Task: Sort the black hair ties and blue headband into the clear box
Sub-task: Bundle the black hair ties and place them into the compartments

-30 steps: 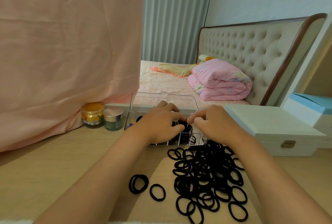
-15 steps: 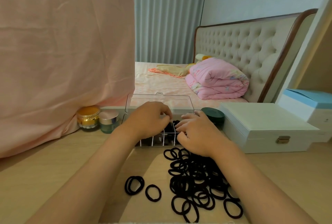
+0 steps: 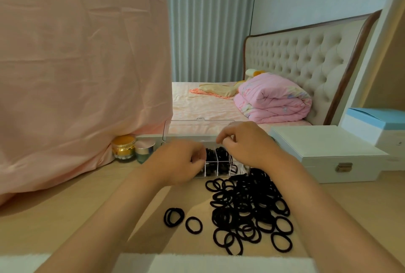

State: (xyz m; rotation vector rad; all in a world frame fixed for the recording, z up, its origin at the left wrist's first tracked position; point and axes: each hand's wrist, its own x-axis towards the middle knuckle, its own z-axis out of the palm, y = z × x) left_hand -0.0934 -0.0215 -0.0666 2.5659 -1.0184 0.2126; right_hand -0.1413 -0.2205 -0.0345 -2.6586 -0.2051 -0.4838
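Black elastic hair ties mostly lie heaped before the clear plastic divided box, few compartments filled, our left hand and right hand curled over it, whether pinching ties we cannot tell.

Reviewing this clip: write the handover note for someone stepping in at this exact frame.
Left hand: fingers curled over the left part of the clear box; I cannot tell whether it holds anything.
Right hand: fingers curled above the box's back edge; grip also unclear.
Box: lid up, at the far side of the table.
Done: some black hair ties sit in its middle compartments.
Left: the pile of loose ties in front of the box, plus a small stack and a single tie to its left.
Blue headband: not in view.
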